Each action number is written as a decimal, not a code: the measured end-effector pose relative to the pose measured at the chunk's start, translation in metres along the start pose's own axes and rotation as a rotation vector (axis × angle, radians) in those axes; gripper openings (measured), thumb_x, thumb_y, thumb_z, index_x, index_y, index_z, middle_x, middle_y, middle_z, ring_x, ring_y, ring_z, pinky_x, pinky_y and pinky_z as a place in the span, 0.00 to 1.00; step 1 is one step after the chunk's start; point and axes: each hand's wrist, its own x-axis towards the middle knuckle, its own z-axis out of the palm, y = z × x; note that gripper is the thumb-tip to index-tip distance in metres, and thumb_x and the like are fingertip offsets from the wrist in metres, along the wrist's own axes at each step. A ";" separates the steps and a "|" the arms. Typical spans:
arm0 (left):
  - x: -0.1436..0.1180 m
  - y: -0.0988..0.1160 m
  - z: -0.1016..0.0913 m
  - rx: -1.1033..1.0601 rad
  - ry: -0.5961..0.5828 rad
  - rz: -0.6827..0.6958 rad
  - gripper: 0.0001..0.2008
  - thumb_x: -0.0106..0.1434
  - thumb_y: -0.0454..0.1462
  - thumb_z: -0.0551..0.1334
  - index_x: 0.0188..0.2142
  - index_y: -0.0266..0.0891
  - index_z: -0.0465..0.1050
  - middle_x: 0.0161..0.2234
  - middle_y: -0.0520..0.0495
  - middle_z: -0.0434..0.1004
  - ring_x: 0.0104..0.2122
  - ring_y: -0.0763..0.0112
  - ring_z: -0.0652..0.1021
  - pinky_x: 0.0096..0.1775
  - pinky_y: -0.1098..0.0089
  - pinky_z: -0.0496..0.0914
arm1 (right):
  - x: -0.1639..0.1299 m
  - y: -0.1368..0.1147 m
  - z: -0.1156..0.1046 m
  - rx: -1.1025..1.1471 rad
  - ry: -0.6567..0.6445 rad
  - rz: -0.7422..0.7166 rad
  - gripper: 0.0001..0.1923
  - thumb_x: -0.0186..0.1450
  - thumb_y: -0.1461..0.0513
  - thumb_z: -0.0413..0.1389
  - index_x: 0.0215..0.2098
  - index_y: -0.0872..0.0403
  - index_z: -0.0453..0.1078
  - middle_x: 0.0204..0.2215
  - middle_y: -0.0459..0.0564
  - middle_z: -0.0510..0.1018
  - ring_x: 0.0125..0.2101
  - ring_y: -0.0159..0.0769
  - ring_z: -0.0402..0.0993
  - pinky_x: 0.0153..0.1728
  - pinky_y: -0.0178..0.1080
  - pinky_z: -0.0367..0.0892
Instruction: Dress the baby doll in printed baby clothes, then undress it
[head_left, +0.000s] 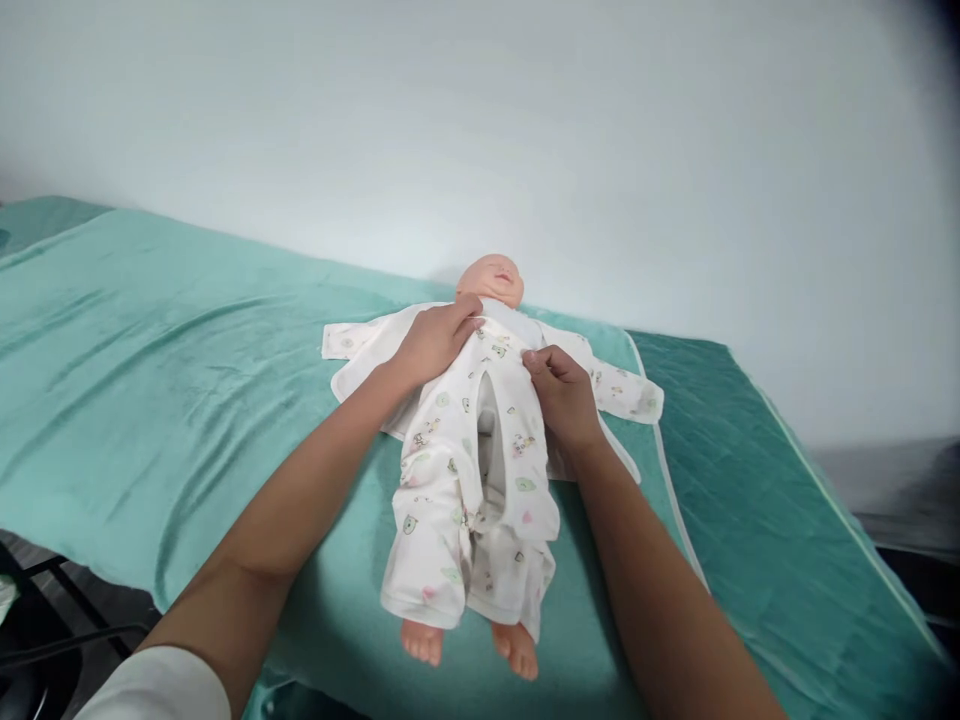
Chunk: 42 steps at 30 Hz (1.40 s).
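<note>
Left hand (439,342) and right hand (564,395) pinch open-crotch trousers (525,440) at eleven and one o'clock; uneven pulling could twist the waistband (504,336).

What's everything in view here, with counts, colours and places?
Doll: one, pink, face up at centre
Trousers: one, white patterned, on doll
Jacket: one, white patterned, spread around doll
Blanket: one, light green, under doll
Quilted cover: one, darker green, right
Wall: one, pale grey, behind
Bars: several, black, lower left
Sleeve: one, white, left arm
Forearms: two, bare, below hands
Left hand: one, bare, at trousers' top
Right hand: one, bare, at trousers' side
</note>
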 end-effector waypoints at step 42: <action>-0.056 -0.020 -0.007 0.041 -0.078 -0.444 0.12 0.64 0.36 0.56 0.41 0.37 0.77 0.43 0.39 0.82 0.41 0.57 0.78 0.42 0.63 0.68 | -0.004 0.011 -0.032 -0.397 -0.236 0.191 0.09 0.57 0.57 0.59 0.35 0.51 0.74 0.31 0.48 0.80 0.34 0.43 0.75 0.32 0.40 0.67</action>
